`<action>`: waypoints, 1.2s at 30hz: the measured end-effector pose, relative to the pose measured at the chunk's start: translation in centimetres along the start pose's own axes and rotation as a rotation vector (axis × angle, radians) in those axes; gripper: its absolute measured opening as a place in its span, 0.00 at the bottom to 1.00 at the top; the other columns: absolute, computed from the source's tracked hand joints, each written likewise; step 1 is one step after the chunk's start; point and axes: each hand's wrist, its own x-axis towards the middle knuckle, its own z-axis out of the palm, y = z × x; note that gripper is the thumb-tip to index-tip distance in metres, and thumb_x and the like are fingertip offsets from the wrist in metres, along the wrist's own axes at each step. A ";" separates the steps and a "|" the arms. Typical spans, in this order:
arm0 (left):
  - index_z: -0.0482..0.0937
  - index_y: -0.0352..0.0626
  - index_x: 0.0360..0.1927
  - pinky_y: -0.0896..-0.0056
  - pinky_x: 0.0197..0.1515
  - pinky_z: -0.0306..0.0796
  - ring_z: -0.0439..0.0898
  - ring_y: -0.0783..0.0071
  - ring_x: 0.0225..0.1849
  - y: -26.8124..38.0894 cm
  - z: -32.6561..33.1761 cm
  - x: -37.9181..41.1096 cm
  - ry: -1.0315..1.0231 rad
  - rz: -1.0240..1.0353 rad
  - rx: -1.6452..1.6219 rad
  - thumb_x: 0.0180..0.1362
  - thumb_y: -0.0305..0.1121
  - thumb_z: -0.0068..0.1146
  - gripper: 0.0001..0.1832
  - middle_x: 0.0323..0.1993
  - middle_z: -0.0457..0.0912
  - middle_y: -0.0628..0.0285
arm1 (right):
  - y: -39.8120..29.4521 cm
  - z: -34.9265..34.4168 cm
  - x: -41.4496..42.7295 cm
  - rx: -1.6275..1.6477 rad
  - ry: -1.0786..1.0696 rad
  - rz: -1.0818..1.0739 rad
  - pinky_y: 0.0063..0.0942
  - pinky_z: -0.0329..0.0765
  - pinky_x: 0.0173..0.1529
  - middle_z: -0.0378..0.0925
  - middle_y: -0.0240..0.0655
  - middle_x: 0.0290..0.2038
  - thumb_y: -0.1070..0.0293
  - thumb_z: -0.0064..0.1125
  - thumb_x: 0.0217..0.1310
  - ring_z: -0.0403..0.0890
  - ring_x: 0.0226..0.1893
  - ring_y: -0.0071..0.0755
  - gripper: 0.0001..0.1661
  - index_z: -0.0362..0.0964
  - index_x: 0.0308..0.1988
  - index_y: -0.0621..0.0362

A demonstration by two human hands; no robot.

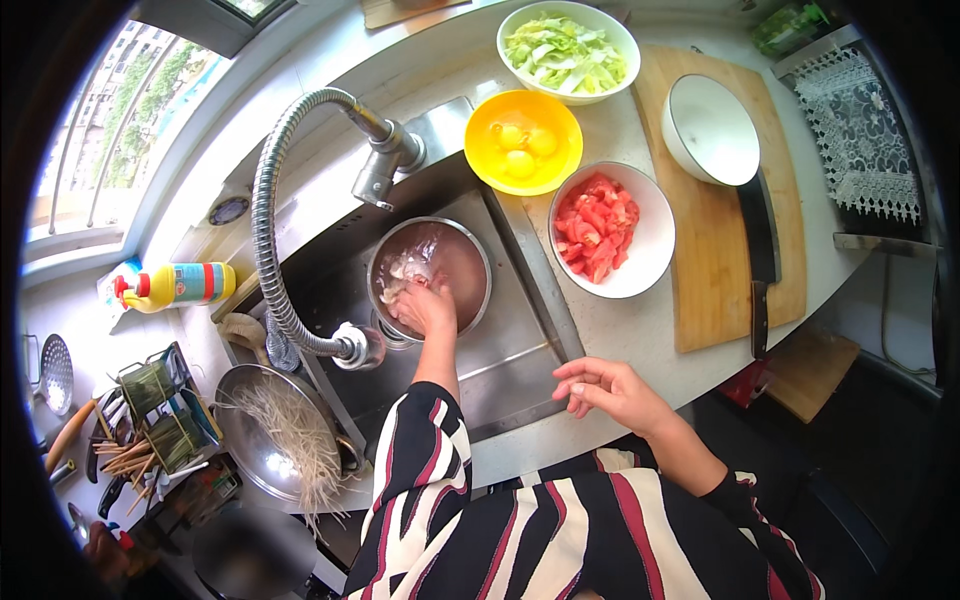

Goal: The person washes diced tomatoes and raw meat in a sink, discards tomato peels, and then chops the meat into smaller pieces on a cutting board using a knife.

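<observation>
My left hand (426, 306) reaches into a round metal pot (486, 264) standing in the sink. Cloudy reddish water fills the pot, and pale pieces that look like raw meat (409, 270) lie at my fingers; my fingertips are partly hidden, so a grip cannot be made out. My right hand (600, 386) hovers over the counter's front edge, right of the sink, fingers apart and holding nothing. Beyond it stands a white bowl (651, 255) of chopped tomato (598, 227). Behind that are a yellow bowl (480, 166) with several raw eggs and a white bowl (630, 71) of shredded lettuce (566, 54).
A coiled spring faucet (264, 202) arches over the sink (495, 405). At right, a cleaver (760, 247) and an empty white bowl (711, 129) rest on a wooden board (697, 300). At left are a metal pan (251, 472) with dry noodles, a utensil rack and a yellow bottle (180, 286).
</observation>
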 end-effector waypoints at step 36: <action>0.65 0.43 0.59 0.61 0.50 0.74 0.77 0.65 0.49 -3.4 -7.0 1.5 -0.891 -0.145 -1.511 0.47 0.20 0.52 0.31 0.49 0.76 0.59 | 0.4 0.2 -0.9 -0.010 -0.035 -0.037 0.24 0.77 0.39 0.78 0.37 0.39 0.70 0.49 0.64 0.77 0.34 0.22 0.17 0.69 0.51 0.63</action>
